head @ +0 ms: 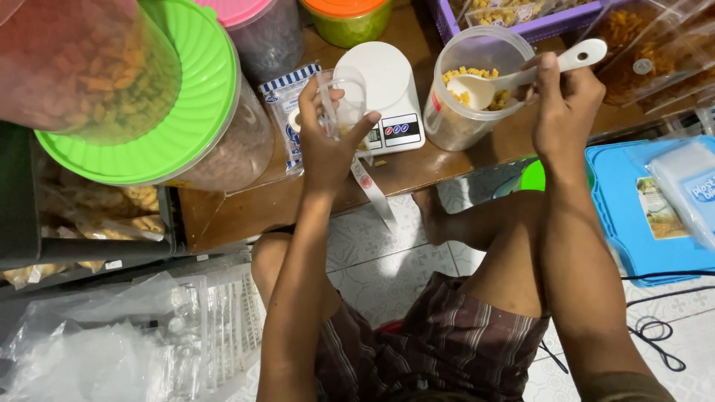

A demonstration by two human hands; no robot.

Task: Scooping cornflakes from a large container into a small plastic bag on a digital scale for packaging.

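My left hand grips a small clear plastic cup tilted beside a white digital scale on the low wooden table. A strip of red-and-white label tape hangs down from the cup. My right hand holds a white plastic spoon by its handle. The spoon's bowl rests inside a clear round tub partly filled with small yellow snack pieces.
Large jars with green lids stand at the table's left. A pink-lidded jar, an orange-lidded green tub and a purple basket line the back. A blue lid, bagged snacks, clear bags and black cables surround my legs.
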